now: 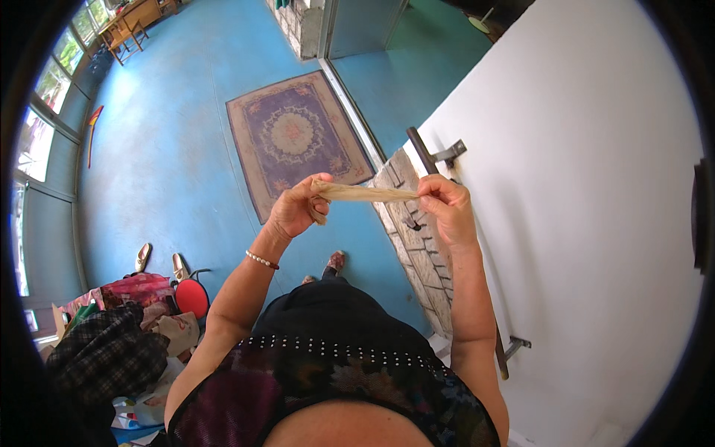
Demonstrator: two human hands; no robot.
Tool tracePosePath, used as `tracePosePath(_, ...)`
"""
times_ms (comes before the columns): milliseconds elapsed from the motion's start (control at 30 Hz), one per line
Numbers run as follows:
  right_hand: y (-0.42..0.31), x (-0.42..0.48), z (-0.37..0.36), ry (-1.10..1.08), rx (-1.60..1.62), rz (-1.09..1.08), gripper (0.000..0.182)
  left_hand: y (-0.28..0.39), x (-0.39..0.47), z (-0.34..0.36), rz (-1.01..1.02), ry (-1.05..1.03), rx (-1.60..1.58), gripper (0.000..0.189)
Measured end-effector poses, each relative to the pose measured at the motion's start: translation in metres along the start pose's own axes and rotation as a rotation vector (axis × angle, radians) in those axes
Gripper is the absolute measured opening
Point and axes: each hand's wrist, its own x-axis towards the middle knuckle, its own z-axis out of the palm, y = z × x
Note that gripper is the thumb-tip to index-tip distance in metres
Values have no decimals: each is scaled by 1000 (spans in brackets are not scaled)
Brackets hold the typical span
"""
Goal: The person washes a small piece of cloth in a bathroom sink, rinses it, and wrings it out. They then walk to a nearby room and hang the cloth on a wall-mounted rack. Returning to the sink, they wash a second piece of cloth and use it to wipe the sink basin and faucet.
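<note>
A strip of thin beige fabric is stretched level between my two hands, above the blue floor. Its left end is bunched in my left hand, with a loose bit hanging below the fingers. My right hand pinches the other end between thumb and fingertips, in front of the wall-mounted rail. What the fabric item is exactly, I cannot tell. A beaded bracelet circles my left wrist.
Ahead lies a patterned rug beside a door track. At my right, a dark handrail is fixed to a white wall above stonework. Piled clothes, a red round seat and shoes are at lower left.
</note>
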Motion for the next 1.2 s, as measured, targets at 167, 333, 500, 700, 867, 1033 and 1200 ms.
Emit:
tracePosePath(167,1,23,-18,48,-63,-38,11,16,34,13,67,204,260,9)
tracePosePath(333,19,40,-35,-32,-549,137,7,36,69,32,135,205,300,16)
tracePosePath(500,34,78,0,54,-663,-177,26,63,105,63,-12,-36,763,19)
tracePosePath(700,19,126,46,121,-192,-101,16,106,135,97,-104,-270,1068,26)
tracePosePath(867,1,148,48,154,-190,-67,3,139,140,104,35,-273,1189,15)
tracePosePath(1033,0,164,46,125,106,-126,2,161,148,102,3,-246,1071,11)
tracePosePath(1200,5,175,38,75,188,-116,4,160,161,101,36,-256,905,11)
